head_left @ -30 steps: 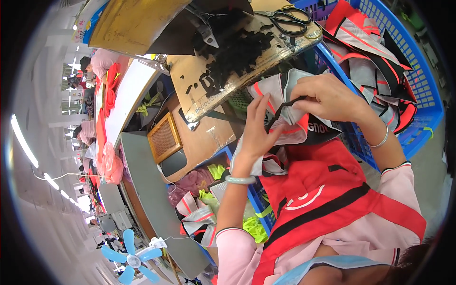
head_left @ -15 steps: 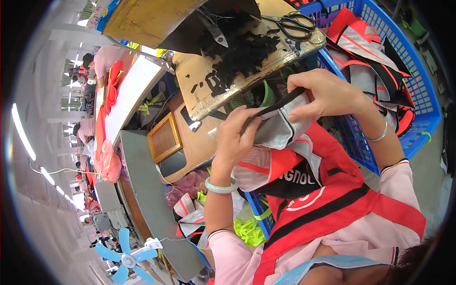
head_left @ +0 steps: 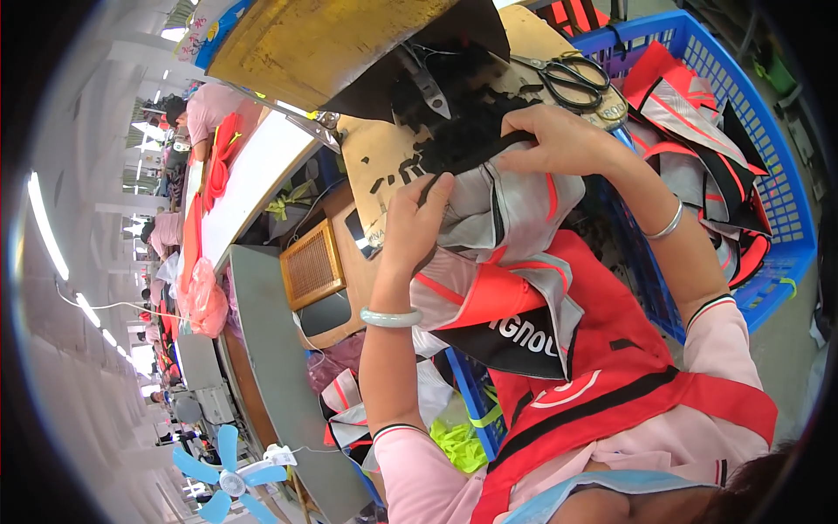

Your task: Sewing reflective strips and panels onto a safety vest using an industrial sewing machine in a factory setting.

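Both hands grip a grey-and-orange garment (head_left: 511,223) over the worktop (head_left: 384,162): left hand (head_left: 419,218) fingers pinching its edge, right hand (head_left: 559,140) fingers pinching its black strip (head_left: 476,150).

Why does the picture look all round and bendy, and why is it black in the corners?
Head view: a fisheye lens bends straight edges, so the long grey table curves near the rim, and the corners stay black outside the lens circle. The ceiling lights glare white at the left. The left hand and right hand on the grey garment piece look fairly sharp.
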Available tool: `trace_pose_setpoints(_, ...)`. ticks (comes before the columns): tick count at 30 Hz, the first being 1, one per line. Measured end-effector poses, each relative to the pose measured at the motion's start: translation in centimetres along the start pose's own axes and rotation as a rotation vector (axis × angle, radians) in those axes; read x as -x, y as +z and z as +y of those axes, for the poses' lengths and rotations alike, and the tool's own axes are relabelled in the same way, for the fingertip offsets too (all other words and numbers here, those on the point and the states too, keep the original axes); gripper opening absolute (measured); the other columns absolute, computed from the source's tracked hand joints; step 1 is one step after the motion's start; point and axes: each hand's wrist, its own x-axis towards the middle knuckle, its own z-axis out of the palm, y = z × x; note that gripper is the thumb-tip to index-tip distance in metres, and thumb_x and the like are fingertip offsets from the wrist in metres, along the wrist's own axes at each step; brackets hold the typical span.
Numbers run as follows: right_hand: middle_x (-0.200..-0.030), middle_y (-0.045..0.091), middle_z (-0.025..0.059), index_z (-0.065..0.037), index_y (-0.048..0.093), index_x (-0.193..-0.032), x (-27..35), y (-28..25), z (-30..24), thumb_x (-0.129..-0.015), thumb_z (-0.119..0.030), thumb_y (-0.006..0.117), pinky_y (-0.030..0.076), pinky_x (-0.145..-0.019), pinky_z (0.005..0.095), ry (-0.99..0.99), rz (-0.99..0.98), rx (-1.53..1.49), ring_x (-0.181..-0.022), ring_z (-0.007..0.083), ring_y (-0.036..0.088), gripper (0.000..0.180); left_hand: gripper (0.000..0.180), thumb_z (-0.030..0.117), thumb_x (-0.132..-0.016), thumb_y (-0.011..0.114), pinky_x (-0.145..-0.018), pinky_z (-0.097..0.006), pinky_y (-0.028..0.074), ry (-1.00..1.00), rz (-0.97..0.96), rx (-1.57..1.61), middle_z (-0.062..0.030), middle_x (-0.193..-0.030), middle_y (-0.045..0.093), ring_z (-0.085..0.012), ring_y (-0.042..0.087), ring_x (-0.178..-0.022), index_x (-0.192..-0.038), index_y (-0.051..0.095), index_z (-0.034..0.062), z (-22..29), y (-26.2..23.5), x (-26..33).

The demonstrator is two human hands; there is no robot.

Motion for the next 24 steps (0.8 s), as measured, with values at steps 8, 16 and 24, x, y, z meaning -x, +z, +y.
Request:
trace_pose_setpoints(8,-0.073,0.057,0.0127,0.002,0.061,-0.094,-4.5,0.0,2.2,-0.079,-0.038,0.067,0.043,-0.064,0.0320,-0.032,0.001,0.019,-0.070,0.0172,0.054,0.043,0.044,0.035,-0.092,0.057,-0.071,-0.030,0.044,-0.176,-0.040,0.013,-0.0094,-0.075,0.061,-0.0148,0.053,-0.074,-0.093,0.062,-0.0083,-0.1,-1.8,-3.5)
trace_pose_setpoints(16,-0.096,0.064,0.0125,0.003,0.059,-0.117,-5.3,-0.4,1.9,-0.079,-0.043,0.069,0.050,-0.072,0.0299,0.179,-0.083,-0.097,-0.084,0.0180,0.061,0.061,0.047,0.039,-0.091,0.057,-0.074,-0.030,0.045,-0.303,-0.061,-0.027,-0.0097,-0.078,0.063,-0.0165,0.054,-0.076,-0.098,0.064,-0.0069,-0.3,-1.9,-4.6)
trace_pose_setpoints(24,-0.076,0.061,0.0059,0.000,0.064,-0.109,-6.2,-0.3,3.1,-0.074,-0.044,0.068,0.042,-0.055,0.0284,0.226,-0.083,-0.149,-0.060,0.0134,0.052,0.057,0.048,0.045,-0.089,0.058,-0.049,-0.028,0.035,-0.351,-0.054,0.036,-0.0025,-0.066,0.054,-0.0110,0.045,-0.056,-0.101,0.066,-0.0015,-1.2,-1.9,-5.5)
